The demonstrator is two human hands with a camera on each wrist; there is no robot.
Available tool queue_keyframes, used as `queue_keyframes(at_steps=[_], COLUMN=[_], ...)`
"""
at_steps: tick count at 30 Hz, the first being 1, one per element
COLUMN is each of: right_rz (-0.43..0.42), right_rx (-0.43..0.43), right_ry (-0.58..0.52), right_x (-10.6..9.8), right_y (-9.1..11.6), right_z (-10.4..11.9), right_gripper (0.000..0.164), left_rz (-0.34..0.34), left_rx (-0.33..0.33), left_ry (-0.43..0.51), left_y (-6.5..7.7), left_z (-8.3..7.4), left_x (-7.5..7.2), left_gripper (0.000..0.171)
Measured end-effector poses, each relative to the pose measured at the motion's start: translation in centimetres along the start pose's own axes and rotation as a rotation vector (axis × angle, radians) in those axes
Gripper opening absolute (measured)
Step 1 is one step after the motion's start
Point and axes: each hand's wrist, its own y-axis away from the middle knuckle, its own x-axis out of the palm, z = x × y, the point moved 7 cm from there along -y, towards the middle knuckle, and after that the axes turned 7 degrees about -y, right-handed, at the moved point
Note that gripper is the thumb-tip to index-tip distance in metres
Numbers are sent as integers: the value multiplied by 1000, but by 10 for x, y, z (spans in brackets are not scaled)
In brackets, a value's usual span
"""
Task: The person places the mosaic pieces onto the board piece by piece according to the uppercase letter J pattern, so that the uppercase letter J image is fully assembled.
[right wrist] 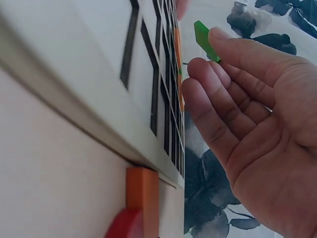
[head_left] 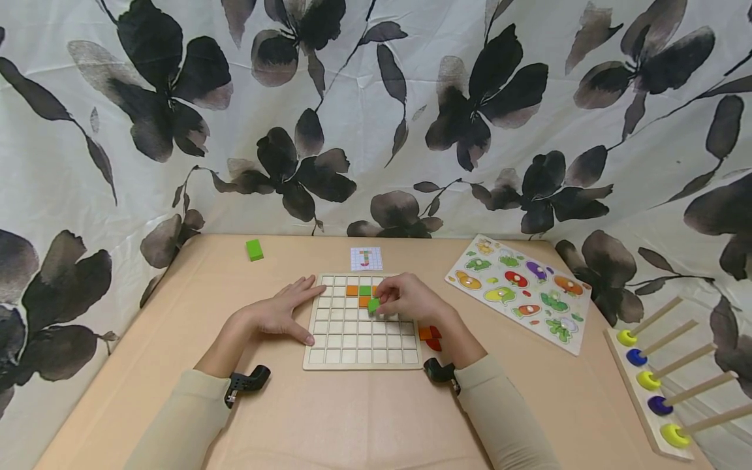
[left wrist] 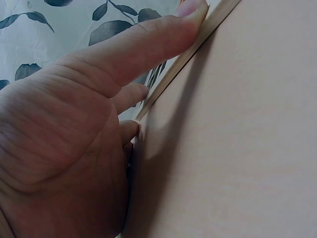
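A white grid board point(head_left: 352, 359) with square cells lies on the table. Orange and green square tiles point(head_left: 365, 290) fill a few cells in its upper part. My right hand point(head_left: 411, 297) pinches a green tile point(right wrist: 204, 39) between thumb and fingertips, above the board beside the placed tiles. At the board's left edge, my left hand point(head_left: 279, 310) is spread, its thumb point(left wrist: 193, 20) and fingers straight along the rim. Partly hidden behind my right wrist, an orange piece point(right wrist: 143, 193) and red pieces point(head_left: 433, 344) lie against the board's right side.
Behind the board lies a small pattern card point(head_left: 366, 258) with a grid drawing. A lone green block point(head_left: 254, 250) rests at the back left. To the right are a vegetable puzzle board point(head_left: 517, 287) and a wooden peg stand point(head_left: 646, 391) with yellow and blue rings.
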Motion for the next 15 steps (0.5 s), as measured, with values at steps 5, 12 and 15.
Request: queue_keyframes(at_steps=[5, 12, 15], right_rz=[11, 18, 29], right_rx=[0, 1, -10], right_ry=[41, 90, 128], right_x=[7, 14, 16], right_y=[-3, -5, -6], right_z=[0, 2, 3], right_gripper=[20, 19, 18], left_rz=[1, 0, 0], left_rx=[-2, -3, -3], left_ry=[-4, -7, -9], left_y=[0, 0, -1], left_z=[1, 2, 2], left_x=[0, 0, 0], left_gripper=[122, 123, 123])
